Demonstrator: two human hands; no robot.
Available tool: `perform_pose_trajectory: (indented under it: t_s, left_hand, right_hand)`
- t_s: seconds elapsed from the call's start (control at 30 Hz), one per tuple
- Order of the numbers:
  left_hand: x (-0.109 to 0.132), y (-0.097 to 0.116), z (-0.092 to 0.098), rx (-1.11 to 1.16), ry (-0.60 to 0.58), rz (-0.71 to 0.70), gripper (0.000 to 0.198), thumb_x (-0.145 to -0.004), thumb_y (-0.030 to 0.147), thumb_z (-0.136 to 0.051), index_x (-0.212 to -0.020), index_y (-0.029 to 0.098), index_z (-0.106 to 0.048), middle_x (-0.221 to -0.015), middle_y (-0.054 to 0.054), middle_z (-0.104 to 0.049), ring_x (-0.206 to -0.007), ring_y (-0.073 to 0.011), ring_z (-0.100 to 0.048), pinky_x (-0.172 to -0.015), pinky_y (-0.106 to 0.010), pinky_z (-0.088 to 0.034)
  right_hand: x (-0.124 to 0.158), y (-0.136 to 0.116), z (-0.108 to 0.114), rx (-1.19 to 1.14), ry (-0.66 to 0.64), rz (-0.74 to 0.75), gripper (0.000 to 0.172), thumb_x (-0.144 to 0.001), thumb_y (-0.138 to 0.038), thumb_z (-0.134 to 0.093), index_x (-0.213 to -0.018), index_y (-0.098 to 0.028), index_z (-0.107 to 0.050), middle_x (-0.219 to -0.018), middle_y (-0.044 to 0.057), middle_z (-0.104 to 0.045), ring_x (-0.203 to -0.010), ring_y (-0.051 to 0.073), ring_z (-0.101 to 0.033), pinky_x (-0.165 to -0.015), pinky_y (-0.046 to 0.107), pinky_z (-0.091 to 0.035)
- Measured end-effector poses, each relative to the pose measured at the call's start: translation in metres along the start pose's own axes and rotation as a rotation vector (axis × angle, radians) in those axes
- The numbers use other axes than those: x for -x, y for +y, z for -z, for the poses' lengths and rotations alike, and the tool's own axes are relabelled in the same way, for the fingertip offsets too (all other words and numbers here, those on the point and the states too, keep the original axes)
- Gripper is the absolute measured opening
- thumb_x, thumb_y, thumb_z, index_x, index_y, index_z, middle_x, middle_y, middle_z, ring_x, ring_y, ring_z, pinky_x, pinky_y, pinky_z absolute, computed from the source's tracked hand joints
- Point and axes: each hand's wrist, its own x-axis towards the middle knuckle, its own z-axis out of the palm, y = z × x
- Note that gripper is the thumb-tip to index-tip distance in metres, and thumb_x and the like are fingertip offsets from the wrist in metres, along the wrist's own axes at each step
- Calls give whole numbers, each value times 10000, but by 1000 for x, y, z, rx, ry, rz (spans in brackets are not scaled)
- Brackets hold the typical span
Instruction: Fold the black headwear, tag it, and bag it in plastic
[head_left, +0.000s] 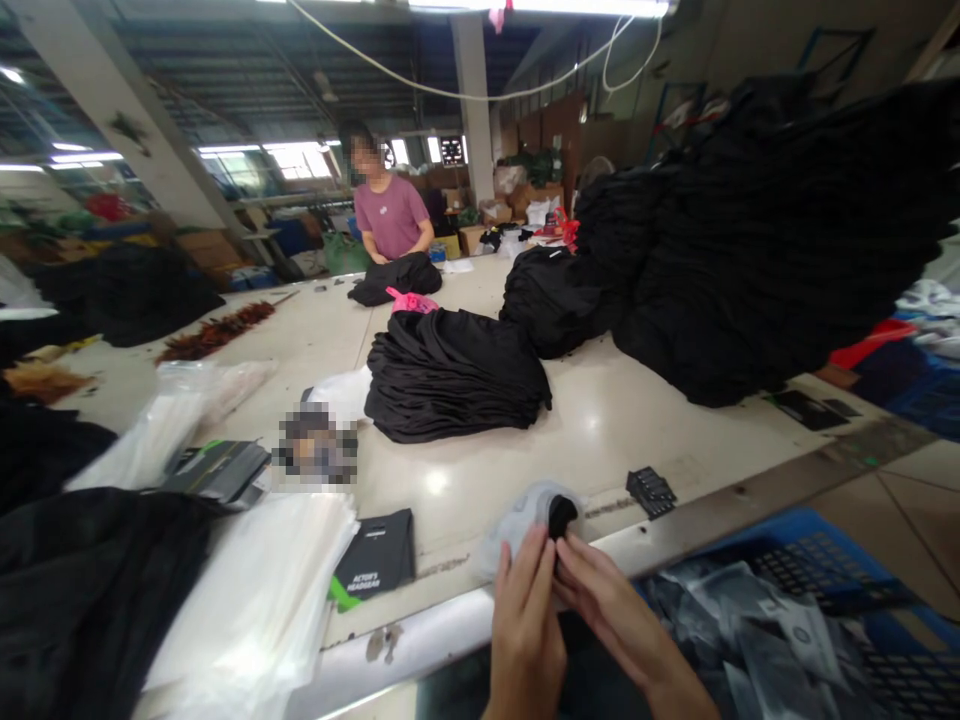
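Observation:
My left hand (pixel 525 625) and my right hand (pixel 611 610) meet at the near edge of the white table (pixel 600 420). Together they pinch a small black fabric piece (pixel 561 515) that sits inside a clear plastic bag (pixel 517 525). Fingers of both hands are pressed against the bag and the fabric. Just right of the bag lies a small stack of black tags (pixel 651 492). A black printed card (pixel 377 555) lies to the left of my hands.
Folded black garments (pixel 450 375) are stacked mid-table, with bigger black heaps (pixel 750 250) at right. Clear bags (pixel 255 600) and black cloth (pixel 82 590) lie at left. A blue crate (pixel 825 560) with packed items sits at lower right. A person in a pink shirt (pixel 391 215) works at the far end.

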Motion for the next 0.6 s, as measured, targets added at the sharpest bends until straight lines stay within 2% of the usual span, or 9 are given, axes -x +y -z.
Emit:
perform_pose_trajectory:
  t_s: [0.03, 0.1, 0.17, 0.23, 0.3, 0.37, 0.47, 0.53, 0.6]
  left_hand:
    - [-4, -6, 8, 43, -20, 77, 592, -965, -14, -422, -1509, 197, -528, -1493, -109, -576, -1409, -177, -539, -1248, -354, -387]
    - [-15, -18, 27, 132, -69, 218, 534, -982, 33, -454, -1445, 255, -598, -1462, -65, -610, -1358, -170, -592, -1165, -311, -498]
    - [-25, -27, 45, 190, -90, 321, 440, -994, 87, -480, -1341, 266, -682, -1395, -48, -665, -1297, -183, -646, -1097, -312, -562]
    - [-34, -34, 59, 221, -109, 333, 388, -990, 97, -473, -1220, 262, -738, -1297, -34, -725, -1213, -181, -700, -1034, -306, -602]
    - [-42, -36, 66, 158, -108, 263, 393, -980, 76, -451, -1167, 263, -741, -1217, -19, -759, -1132, -166, -736, -1024, -317, -600]
    - [-48, -32, 66, 6, -82, 150, 348, -985, 108, -500, -1202, 274, -717, -1217, -20, -759, -1121, -177, -736, -1119, -391, -522]
    - [-55, -16, 56, -141, -82, 43, 259, -987, 221, -634, -1229, 283, -702, -1278, -27, -734, -1220, -211, -681, -1264, -465, -274]
    - [-57, -4, 47, -107, -82, 27, 152, -995, 223, -640, -1114, 265, -724, -1172, 2, -769, -1221, -194, -673, -1278, -439, -183]
    - [-56, 4, 37, -72, -50, -3, 120, -1010, 180, -606, -999, 226, -716, -1018, 19, -783, -1180, -178, -684, -1271, -426, -161]
  right_hand:
    - [2, -4, 6, 103, 21, 43, 580, -799, -598, -773, -1184, -170, -710, -1120, 118, -749, -972, 264, -729, -816, 380, -611]
    - [2, -11, 21, 369, 211, 251, 506, -877, -573, -694, -1196, -180, -700, -1136, 126, -740, -891, 245, -719, -732, 357, -595]
    - [-5, -18, 33, 611, 379, 505, 435, -921, -513, -643, -1224, -206, -697, -1252, 131, -702, -1017, 256, -689, -762, 344, -579]
    - [-16, -22, 38, 760, 343, 647, 351, -939, -427, -627, -1230, -249, -708, -1341, 98, -665, -1183, 257, -633, -856, 338, -566]
    - [-25, -22, 35, 816, 218, 670, 252, -963, -379, -596, -1121, -256, -750, -1228, 81, -715, -1136, 244, -655, -854, 330, -560]
    - [-29, -18, 26, 842, 159, 708, 199, -982, -332, -585, -986, -246, -765, -1044, 64, -752, -1006, 221, -687, -831, 315, -549]
    - [-21, -9, 8, 861, 76, 867, 161, -985, -239, -595, -964, -241, -754, -954, 39, -751, -914, 185, -691, -819, 284, -544]
    - [-11, -4, 0, 866, 30, 939, 180, -995, -181, -569, -989, -242, -738, -945, 22, -748, -893, 159, -694, -812, 256, -547]
    - [0, 0, -2, 882, 57, 957, 184, -996, -158, -565, -972, -246, -725, -914, 6, -743, -853, 139, -697, -785, 224, -549]
